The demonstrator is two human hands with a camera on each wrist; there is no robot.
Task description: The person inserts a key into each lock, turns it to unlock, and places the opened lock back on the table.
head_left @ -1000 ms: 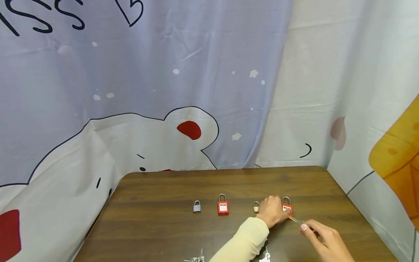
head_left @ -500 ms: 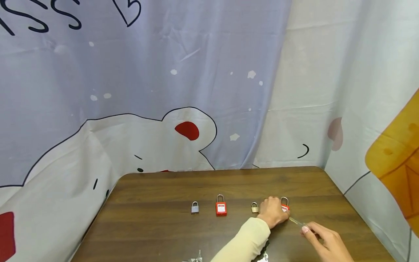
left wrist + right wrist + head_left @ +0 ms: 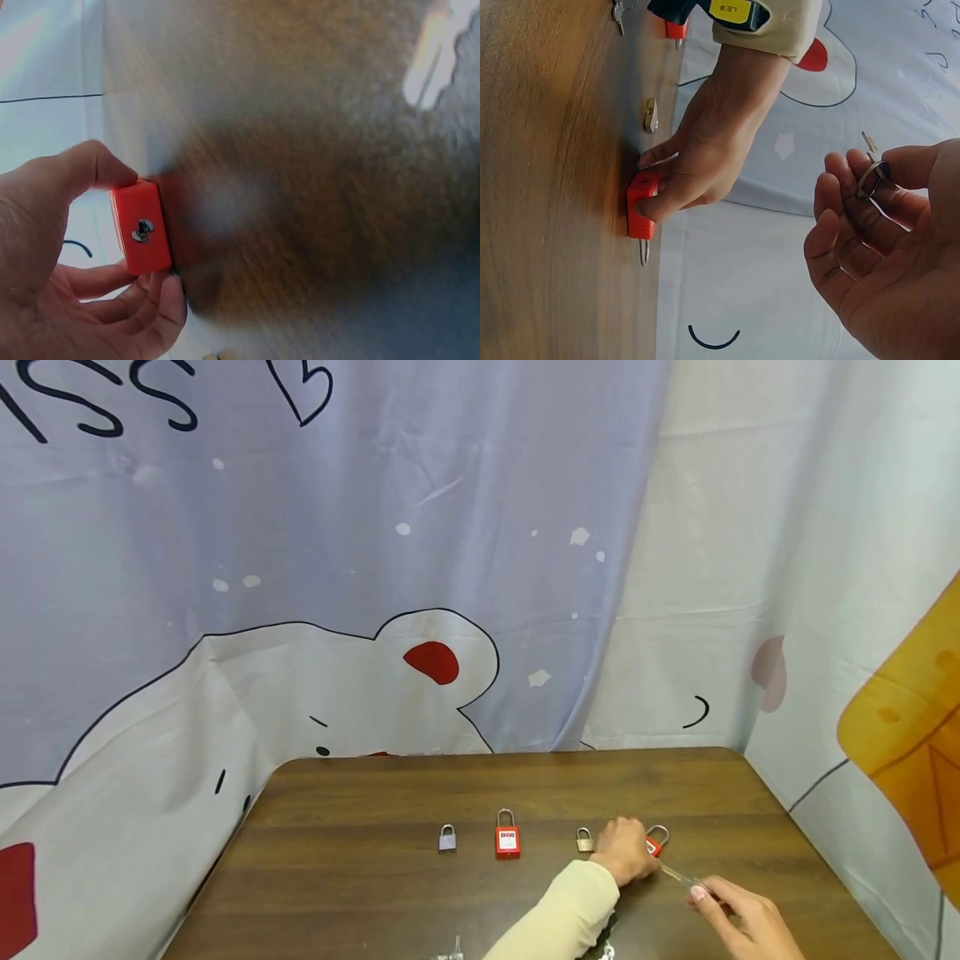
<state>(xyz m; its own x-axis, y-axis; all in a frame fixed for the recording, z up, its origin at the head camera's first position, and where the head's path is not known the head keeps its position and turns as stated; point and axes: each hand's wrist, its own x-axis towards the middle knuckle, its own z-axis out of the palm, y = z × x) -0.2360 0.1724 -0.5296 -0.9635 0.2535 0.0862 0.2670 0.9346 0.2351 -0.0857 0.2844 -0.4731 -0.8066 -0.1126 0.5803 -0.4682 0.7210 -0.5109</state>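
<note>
My left hand (image 3: pixel 624 850) grips a red padlock (image 3: pixel 142 229) by its sides, thumb on one side and fingers on the other. Its bottom face, with the metal keyhole, points at the left wrist camera. The steel shackle leans to the right in the head view. Between thumb and fingertips, my right hand (image 3: pixel 746 917) pinches a small key (image 3: pixel 868 141) on a ring (image 3: pixel 870 180). The key points toward the padlock; in the right wrist view a gap separates the two.
A small brass padlock (image 3: pixel 584 841) lies just left of my left hand. Farther left are another red padlock (image 3: pixel 507 842) and a small grey padlock (image 3: pixel 447 839). More keys (image 3: pixel 453 954) lie at the front edge of the view. A printed curtain (image 3: pixel 360 543) hangs behind the wooden table (image 3: pixel 337 860).
The red padlock in my left hand has turned, its shackle swinging from upright to leaning right. The key in my right hand stays almost in place, still pointing at the padlock.
</note>
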